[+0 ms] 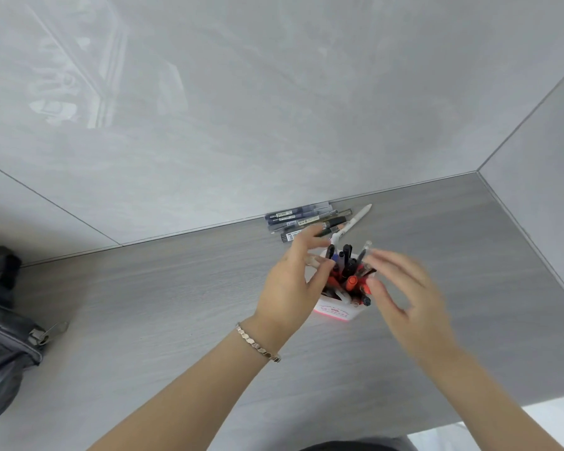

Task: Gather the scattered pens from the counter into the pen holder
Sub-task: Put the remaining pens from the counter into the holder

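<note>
A white pen holder (336, 312) with red print stands on the grey wood-grain counter (163, 304), packed with black, red and clear pens (347, 268). My left hand (293, 281) is at the holder's left rim, its fingers pinched around a clear pen (313, 260) over the holder. Blurred by motion, my right hand (401, 288) hovers at the holder's right side with fingers spread, close to an upright clear pen (364, 252). Behind the holder, several dark pens (306, 219) and a white pen (355, 219) lie against the wall.
A dark grey bag (4, 340) with a zipper pull sits at the counter's left edge. Grey walls meet in a corner at the back right (477, 172). The counter's front edge runs at the lower right (437, 421). A bracelet (258, 343) circles my left wrist.
</note>
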A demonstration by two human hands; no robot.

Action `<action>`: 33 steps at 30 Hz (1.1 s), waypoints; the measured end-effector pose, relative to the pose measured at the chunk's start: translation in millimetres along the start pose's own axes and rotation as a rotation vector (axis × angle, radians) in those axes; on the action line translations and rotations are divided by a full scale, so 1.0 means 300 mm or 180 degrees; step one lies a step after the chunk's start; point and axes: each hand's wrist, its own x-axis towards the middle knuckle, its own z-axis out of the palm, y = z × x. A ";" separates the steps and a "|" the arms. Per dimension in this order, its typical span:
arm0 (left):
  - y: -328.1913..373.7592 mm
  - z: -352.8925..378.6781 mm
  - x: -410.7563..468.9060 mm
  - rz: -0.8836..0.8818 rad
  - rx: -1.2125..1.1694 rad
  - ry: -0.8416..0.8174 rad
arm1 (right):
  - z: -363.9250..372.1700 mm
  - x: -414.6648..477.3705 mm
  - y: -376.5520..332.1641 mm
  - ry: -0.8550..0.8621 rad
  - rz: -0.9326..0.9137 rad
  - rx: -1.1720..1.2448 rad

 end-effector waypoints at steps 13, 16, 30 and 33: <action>-0.056 0.051 0.019 0.0272 0.1424 -0.1475 | 0.083 -0.003 0.088 -0.0973 0.1255 0.0674; -0.038 0.014 0.057 0.0213 0.1135 -0.1706 | 0.082 0.005 0.093 -0.0875 0.1209 0.0552; -0.252 0.094 0.362 -0.0355 0.2692 -0.1196 | 0.064 0.021 0.093 -0.0960 0.1412 0.0348; -0.259 0.115 0.360 -0.0470 0.2916 -0.1414 | 0.063 0.023 0.095 -0.0966 0.1429 0.0320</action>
